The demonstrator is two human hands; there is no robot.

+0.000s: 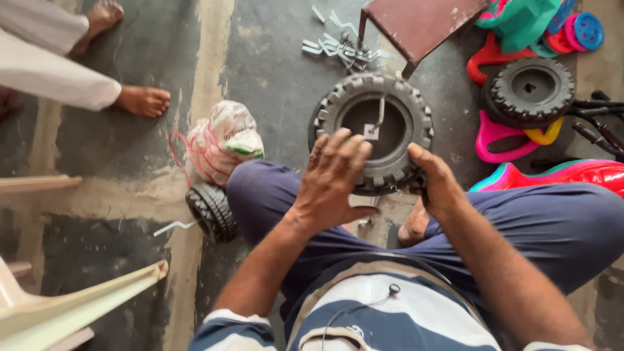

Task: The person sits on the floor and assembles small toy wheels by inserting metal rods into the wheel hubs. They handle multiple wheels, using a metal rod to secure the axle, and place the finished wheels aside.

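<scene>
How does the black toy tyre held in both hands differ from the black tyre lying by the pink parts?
The held tyre is gripped by the left hand and right hand; the floor tyre lies untouched. The held tyre's centre is open; the floor tyre's has a hub. Both are black and knobbly.

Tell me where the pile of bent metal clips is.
In the head view the pile of bent silver metal clips lies on the dark floor at top centre, just beyond the black treaded plastic wheel and beside the maroon stool.
</scene>
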